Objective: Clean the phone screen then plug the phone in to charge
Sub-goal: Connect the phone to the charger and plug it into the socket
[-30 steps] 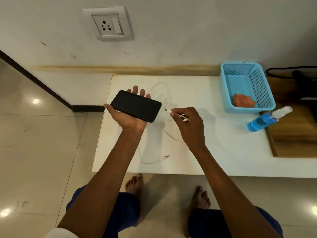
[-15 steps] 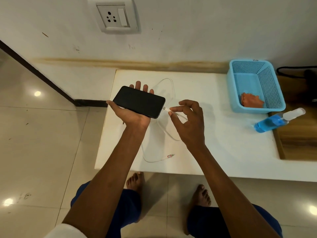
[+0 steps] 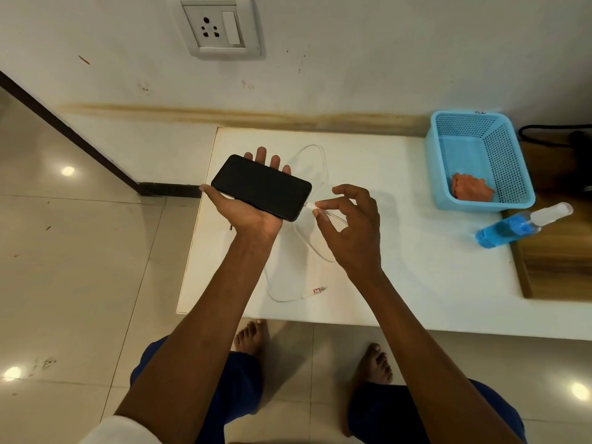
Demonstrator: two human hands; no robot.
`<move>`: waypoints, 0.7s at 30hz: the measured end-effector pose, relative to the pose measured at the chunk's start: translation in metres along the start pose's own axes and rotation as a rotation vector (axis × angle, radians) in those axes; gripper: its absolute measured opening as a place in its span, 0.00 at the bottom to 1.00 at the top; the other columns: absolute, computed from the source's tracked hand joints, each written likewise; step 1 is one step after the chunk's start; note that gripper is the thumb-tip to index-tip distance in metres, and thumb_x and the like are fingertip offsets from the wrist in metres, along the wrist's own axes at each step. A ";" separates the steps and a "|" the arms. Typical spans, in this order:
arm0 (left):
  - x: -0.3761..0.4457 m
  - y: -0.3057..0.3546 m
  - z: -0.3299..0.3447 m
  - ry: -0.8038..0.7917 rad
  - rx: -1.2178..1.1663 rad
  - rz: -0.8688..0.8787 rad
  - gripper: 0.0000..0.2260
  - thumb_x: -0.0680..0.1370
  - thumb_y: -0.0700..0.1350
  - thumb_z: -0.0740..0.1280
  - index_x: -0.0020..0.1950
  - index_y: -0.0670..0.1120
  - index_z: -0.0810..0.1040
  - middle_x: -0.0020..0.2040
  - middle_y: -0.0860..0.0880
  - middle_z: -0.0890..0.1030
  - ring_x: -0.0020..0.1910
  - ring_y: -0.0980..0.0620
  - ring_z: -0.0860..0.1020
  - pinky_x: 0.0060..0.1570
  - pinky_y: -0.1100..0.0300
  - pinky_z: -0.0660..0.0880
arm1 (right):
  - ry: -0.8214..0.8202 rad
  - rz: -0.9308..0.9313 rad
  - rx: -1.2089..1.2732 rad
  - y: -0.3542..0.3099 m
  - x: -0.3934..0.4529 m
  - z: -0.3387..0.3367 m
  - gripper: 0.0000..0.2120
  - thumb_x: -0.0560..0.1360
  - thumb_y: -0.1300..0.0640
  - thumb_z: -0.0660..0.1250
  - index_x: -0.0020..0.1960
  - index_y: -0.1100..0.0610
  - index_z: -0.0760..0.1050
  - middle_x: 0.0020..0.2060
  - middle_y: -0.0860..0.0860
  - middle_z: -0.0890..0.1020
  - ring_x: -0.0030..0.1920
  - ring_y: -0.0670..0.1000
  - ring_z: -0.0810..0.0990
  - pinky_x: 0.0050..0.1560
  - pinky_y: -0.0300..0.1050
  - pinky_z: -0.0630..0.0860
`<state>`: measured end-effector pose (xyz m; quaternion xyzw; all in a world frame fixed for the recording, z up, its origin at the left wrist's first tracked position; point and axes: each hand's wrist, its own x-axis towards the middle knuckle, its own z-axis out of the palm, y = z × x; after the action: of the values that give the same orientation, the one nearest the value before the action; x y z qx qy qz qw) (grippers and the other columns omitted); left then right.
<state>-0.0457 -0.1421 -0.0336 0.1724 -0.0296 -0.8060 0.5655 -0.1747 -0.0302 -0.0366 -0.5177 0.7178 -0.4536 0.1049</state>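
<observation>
A: Pinching the cable's small plug [image 3: 310, 205], our right hand [image 3: 349, 225] holds it at the phone [image 3: 261, 187]'s end, its other fingers spread loose.

B: And our left hand [image 3: 253, 203] cradles the phone, fingers curled round it, above the table [image 3: 400, 251].

A: So cleaning looks done; we're on the charging step.

B: Next, we judge, the far plug [image 3: 317, 290], lying nearer us than the phone, needs power from the wall socket [image 3: 217, 27] beyond it.
</observation>
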 end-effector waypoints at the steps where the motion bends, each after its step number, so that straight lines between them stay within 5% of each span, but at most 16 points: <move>1: 0.000 0.000 0.000 -0.001 0.010 0.000 0.39 0.76 0.73 0.48 0.73 0.46 0.67 0.70 0.42 0.74 0.70 0.37 0.71 0.70 0.37 0.64 | 0.004 -0.011 -0.005 0.000 0.000 0.000 0.06 0.73 0.53 0.74 0.50 0.51 0.83 0.60 0.48 0.78 0.62 0.50 0.75 0.54 0.61 0.76; 8: -0.003 -0.004 0.003 0.016 0.066 0.025 0.38 0.76 0.73 0.47 0.71 0.46 0.68 0.65 0.43 0.77 0.60 0.40 0.78 0.63 0.42 0.72 | 0.028 -0.020 -0.016 0.000 -0.004 0.004 0.06 0.72 0.55 0.75 0.49 0.52 0.82 0.59 0.47 0.78 0.61 0.49 0.75 0.55 0.59 0.75; 21: -0.007 -0.007 0.008 0.047 0.106 0.032 0.38 0.77 0.72 0.47 0.73 0.46 0.68 0.65 0.42 0.77 0.60 0.41 0.76 0.65 0.43 0.70 | 0.008 -0.057 -0.093 -0.001 -0.002 0.002 0.08 0.72 0.50 0.73 0.49 0.51 0.81 0.60 0.48 0.78 0.62 0.49 0.75 0.57 0.57 0.74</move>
<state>-0.0523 -0.1346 -0.0261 0.2203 -0.0618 -0.7901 0.5688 -0.1718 -0.0297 -0.0374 -0.5405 0.7236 -0.4244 0.0649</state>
